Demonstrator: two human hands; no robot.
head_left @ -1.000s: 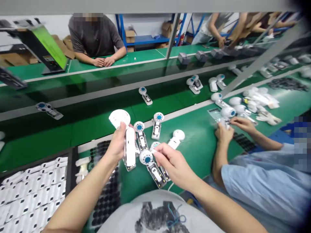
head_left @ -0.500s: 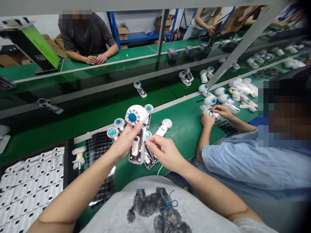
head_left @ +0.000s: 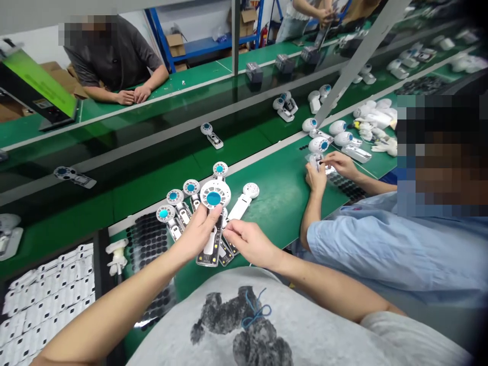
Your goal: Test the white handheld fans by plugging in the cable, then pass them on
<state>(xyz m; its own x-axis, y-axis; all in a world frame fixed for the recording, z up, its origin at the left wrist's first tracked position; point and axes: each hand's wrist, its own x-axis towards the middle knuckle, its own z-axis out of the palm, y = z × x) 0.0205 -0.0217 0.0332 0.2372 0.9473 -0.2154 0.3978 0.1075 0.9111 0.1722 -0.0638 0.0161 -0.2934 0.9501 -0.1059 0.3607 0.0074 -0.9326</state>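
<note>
My left hand (head_left: 202, 229) grips a white handheld fan (head_left: 215, 194) by its neck. Its round head with a blue centre faces up, and its open handle shows a dark circuit board with small yellow parts. Close to the handle's right side, my right hand (head_left: 249, 241) is closed in a pinch; what its fingertips hold, if anything, is hidden. More fans (head_left: 174, 197) with blue centres lie fanned out on the green table behind my left hand. Another white fan (head_left: 240, 204), back side up, rests beyond my right hand.
At left stands a black-edged tray (head_left: 49, 300) of white parts, beside a white-wrapped tool (head_left: 117, 254) and a sheet of black round stickers (head_left: 148, 239). A conveyor (head_left: 152, 162) carries fans past. To the right, a co-worker's hands (head_left: 324, 170) handle another fan.
The held fan has turned so its blue centre faces me more squarely, and its handle tilts slightly. My right hand stays pinched beside it. The whole view has shifted a little.
</note>
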